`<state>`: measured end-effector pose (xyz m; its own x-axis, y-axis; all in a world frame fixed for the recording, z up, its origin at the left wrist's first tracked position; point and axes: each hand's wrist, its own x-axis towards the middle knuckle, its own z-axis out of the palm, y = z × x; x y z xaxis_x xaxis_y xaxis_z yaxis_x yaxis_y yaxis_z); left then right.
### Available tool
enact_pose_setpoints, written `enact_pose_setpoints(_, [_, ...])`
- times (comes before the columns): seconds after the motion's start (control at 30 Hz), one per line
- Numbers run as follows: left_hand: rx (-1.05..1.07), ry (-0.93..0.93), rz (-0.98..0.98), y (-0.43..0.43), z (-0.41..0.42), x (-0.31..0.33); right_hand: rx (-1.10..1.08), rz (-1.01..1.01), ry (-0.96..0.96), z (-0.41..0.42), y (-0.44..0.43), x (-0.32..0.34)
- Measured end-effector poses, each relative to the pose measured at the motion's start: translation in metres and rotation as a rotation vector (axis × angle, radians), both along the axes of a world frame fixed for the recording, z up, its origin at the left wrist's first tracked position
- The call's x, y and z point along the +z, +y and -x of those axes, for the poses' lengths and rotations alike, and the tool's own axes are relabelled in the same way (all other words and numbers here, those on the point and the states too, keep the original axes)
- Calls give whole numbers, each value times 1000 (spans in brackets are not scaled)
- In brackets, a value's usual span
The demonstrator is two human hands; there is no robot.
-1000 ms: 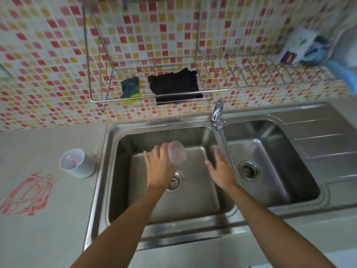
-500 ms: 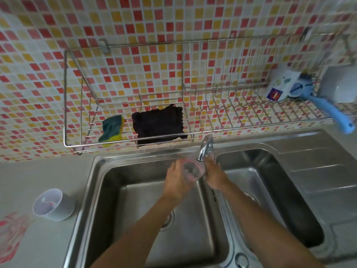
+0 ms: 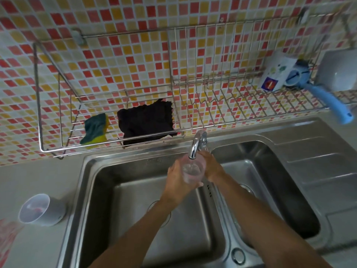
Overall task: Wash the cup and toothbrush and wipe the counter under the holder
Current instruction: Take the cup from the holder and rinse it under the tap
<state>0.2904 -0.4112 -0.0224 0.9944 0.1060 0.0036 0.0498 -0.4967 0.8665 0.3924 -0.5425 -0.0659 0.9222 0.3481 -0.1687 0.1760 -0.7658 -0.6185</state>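
Standing at the far left, on bare grey surface (image 3: 38, 176) just beside the sink rim: white holder (image 3: 41, 209), open room all round it. Above, wire rack (image 3: 40, 117) with sponge (image 3: 95, 130) and dark cloth (image 3: 146, 120), lower rail close over the sink's back edge. Left basin (image 3: 123, 190) open below the hands. Left hand (image 3: 180, 180) wrapped round clear cup (image 3: 193, 170), mouth right under faucet (image 3: 196, 146). Right hand (image 3: 211, 165) touching the cup's far side near the faucet base, fingers curled; grasp cannot be told. Right basin (image 3: 270, 171) clear.
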Motion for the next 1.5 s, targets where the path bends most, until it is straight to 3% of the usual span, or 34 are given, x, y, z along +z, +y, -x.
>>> enact_pose_setpoints(0.13, [63, -67, 67, 3, -8, 1, -5, 47, -19, -6, -3, -5])
enact_pose_setpoints(0.4, [-35, 36, 11, 2, -2, -9, 17, 101, 2, -20, -6, -46])
enact_pose_setpoints(0.6, [22, 9, 58, 0, -3, -12, -16, 65, -60, -12, 1, -21])
enact_pose_setpoints(0.9, [95, -25, 80, 10, -7, -10, -418, -172, -141, -23, -20, -17])
enact_pose_setpoints(1.5, [73, -12, 132, -1, -6, -11, -407, -69, -58, -32, -14, -8])
